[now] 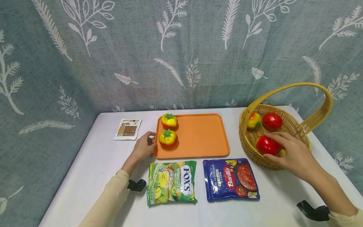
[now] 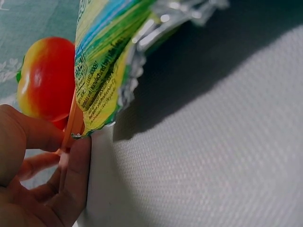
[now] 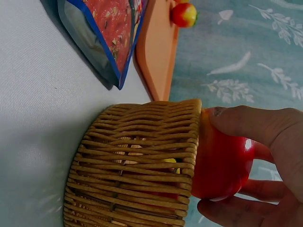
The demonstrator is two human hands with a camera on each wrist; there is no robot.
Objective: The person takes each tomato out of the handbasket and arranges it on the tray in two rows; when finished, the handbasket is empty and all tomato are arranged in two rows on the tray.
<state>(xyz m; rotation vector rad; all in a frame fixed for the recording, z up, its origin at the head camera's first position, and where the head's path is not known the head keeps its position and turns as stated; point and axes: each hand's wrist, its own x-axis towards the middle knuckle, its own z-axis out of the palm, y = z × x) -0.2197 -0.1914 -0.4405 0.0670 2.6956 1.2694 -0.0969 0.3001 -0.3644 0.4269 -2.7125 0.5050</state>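
My left hand (image 1: 144,146) grips the left rim of an orange tray (image 1: 201,135); in the left wrist view the thumb lies above the rim and fingers below. Two yellow-and-red fruits with green leafy tops, a rear one (image 1: 169,121) and a front one (image 1: 168,138), sit at the tray's left end. On the right, my right hand (image 1: 295,151) holds a glossy red fruit (image 3: 225,165) between thumb and fingers, at the mouth of a wicker basket (image 1: 249,148). Inside the basket lie another red fruit (image 1: 272,121) and a yellow-and-red fruit (image 1: 254,120).
A green Fox's candy bag (image 1: 171,182) and a blue Barilla sauce pouch (image 1: 231,179) lie in front of the tray. Behind my left hand is a small white-and-brown packet (image 1: 128,129). The basket's tall handle (image 1: 295,85) arches up. Patterned cloth (image 1: 175,63) hangs behind the table.
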